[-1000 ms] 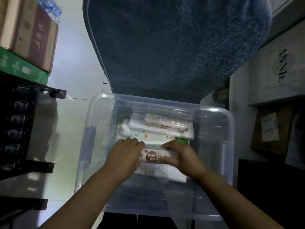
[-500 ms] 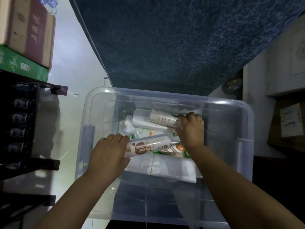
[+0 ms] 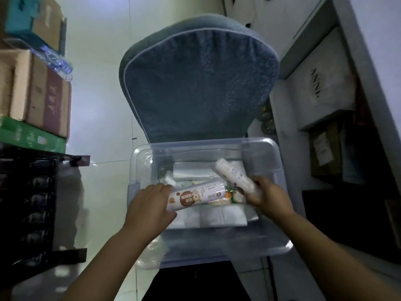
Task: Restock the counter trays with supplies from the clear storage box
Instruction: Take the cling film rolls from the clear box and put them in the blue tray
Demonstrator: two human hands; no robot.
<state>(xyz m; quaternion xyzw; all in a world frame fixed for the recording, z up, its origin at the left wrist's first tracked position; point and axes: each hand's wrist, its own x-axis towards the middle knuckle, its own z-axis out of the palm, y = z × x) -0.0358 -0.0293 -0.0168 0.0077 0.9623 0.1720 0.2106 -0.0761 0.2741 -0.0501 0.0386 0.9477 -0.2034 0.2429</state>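
Fingers [image 3: 155, 189] of the left hand [image 3: 149, 205] are curled round one end of a white cylindrical roll with a brown printed label [image 3: 195, 197], thumb under it, so it's properly clamped. Right hand [image 3: 269, 198] grips a plain white plastic-wrapped roll [image 3: 233, 175] the same way, tilted up away from its fingers. Both rolls are just above the clear plastic storage box [image 3: 280, 170], with flat white packs [image 3: 217, 218] lying inside below the fingers.
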